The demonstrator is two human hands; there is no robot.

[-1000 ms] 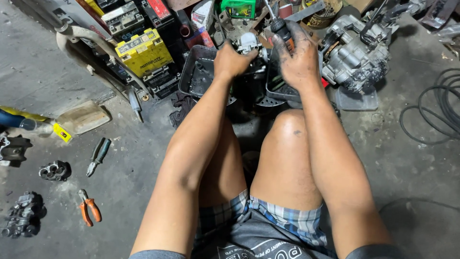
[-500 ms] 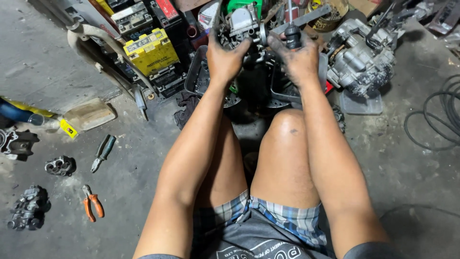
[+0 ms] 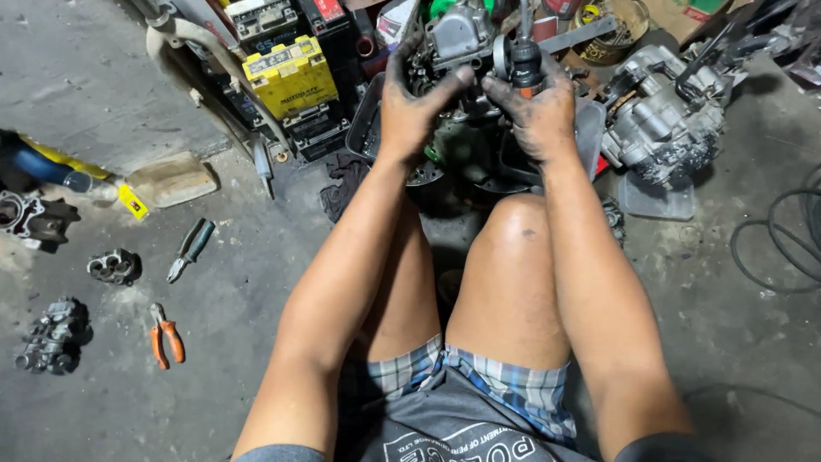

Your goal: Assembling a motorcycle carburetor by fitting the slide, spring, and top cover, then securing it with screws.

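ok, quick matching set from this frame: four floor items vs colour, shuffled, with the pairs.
Things:
1. battery box
2. pliers nearest the left knee
3. pliers farther up the floor
4. hose at the left edge

Colours:
A. orange handles
B. blue
C. yellow
D. dark green handles

Pairs: 1-C, 2-A, 3-D, 4-B

Carburetor (image 3: 451,43): grey cast-metal body, grimy, oil-stained; held up off the floor in the left hand (image 3: 409,107), above a dark tray.
Screwdriver (image 3: 524,60): black handle w/ orange band, upright, gripped in the right hand (image 3: 537,115), just beside the carburetor's right side; tip hidden.
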